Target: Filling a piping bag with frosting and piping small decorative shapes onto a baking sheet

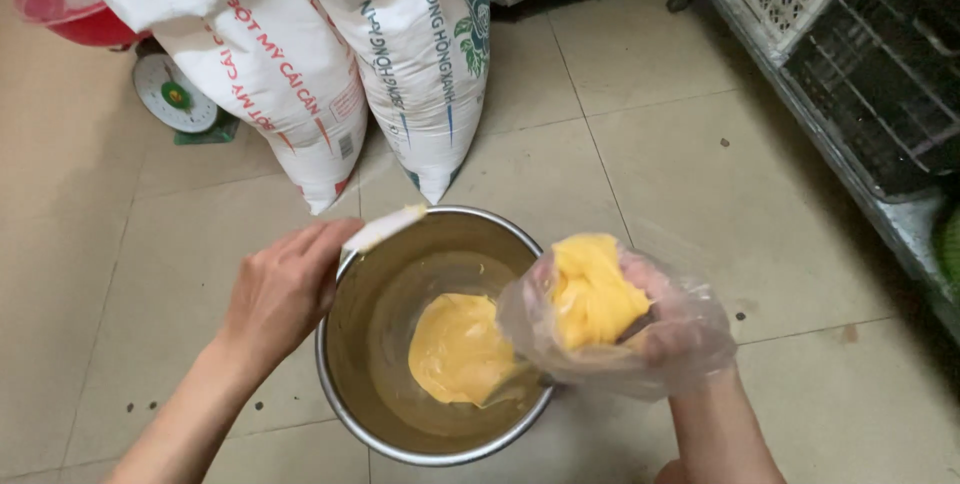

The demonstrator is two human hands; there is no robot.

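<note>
Here your right hand [672, 329] is hard to make out, because the clear plastic bag [610, 319] of yellow cream wraps over it; its fingers are closed on the bag, just right of the steel bowl [345, 344] at lower centre. Two white sacks [330, 54] with red and green print lean at the upper left, tops cut off. Your left hand [285, 289] is closed on a white scraper [385, 228], whose blade points over the bowl rim.

Left hand [285, 289], right hand [665, 329] both clenched
</note>
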